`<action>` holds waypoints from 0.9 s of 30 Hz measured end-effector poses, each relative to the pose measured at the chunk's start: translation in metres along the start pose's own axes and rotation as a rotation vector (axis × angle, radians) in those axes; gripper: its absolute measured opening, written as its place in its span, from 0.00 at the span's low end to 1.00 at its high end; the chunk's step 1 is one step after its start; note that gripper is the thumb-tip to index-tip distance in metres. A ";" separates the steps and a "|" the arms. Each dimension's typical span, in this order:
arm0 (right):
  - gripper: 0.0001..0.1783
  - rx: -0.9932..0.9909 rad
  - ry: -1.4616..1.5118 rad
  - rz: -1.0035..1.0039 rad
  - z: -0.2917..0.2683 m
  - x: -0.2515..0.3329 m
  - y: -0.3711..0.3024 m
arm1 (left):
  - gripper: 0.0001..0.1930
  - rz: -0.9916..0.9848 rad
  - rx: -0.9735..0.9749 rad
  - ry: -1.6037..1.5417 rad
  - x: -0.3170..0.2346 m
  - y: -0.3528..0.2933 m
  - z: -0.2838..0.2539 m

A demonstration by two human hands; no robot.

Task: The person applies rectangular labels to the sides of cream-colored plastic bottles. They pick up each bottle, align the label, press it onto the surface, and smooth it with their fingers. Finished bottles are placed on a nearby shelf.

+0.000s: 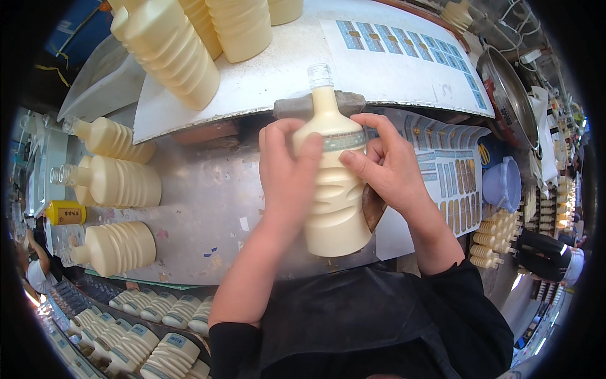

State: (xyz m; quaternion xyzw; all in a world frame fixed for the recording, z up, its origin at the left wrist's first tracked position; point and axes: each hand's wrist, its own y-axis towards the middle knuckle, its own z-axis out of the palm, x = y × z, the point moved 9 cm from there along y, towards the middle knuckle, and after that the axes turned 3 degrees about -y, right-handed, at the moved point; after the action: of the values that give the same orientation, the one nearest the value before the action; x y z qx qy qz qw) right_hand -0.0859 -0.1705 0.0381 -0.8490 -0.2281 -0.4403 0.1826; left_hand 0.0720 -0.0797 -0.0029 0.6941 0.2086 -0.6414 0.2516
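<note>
A cream bottle [338, 230] with a ribbed body and clear threaded neck lies in front of me, its neck pointing away over a grey padded block [350, 101]. A narrow green-blue label strip [344, 141] runs across its shoulder. My left hand [285, 167] is slightly blurred; its fingers curl round the bottle's left side and its thumb presses near the label's left end. On the other side, my right hand [394, 165] grips the bottle, thumb lying just below the label's right end. A brown curved piece [374, 210] shows beside the bottle, partly hidden.
Several cream bottles [123, 183] lie on the metal table's left side near a yellow container [65, 213]. More stand on the white board [284, 54]. Label sheets [451, 164] lie at the right, beside a blue bucket [503, 184]. Labelled bottles [173, 355] fill the lower left.
</note>
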 end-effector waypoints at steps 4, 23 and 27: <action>0.33 -0.018 -0.003 0.001 0.000 -0.003 -0.001 | 0.16 0.005 0.010 -0.130 0.008 0.000 0.000; 0.32 -0.037 0.012 -0.032 0.001 -0.004 -0.002 | 0.20 -0.092 0.023 -0.256 0.017 -0.004 0.003; 0.33 -0.041 -0.005 -0.026 0.002 -0.004 -0.002 | 0.20 -0.106 0.014 -0.364 0.019 -0.004 0.004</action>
State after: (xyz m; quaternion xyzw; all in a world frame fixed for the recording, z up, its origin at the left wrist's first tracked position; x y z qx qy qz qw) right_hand -0.0880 -0.1691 0.0342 -0.8506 -0.2305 -0.4451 0.1588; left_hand 0.0678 -0.0794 -0.0222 0.5563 0.1913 -0.7703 0.2463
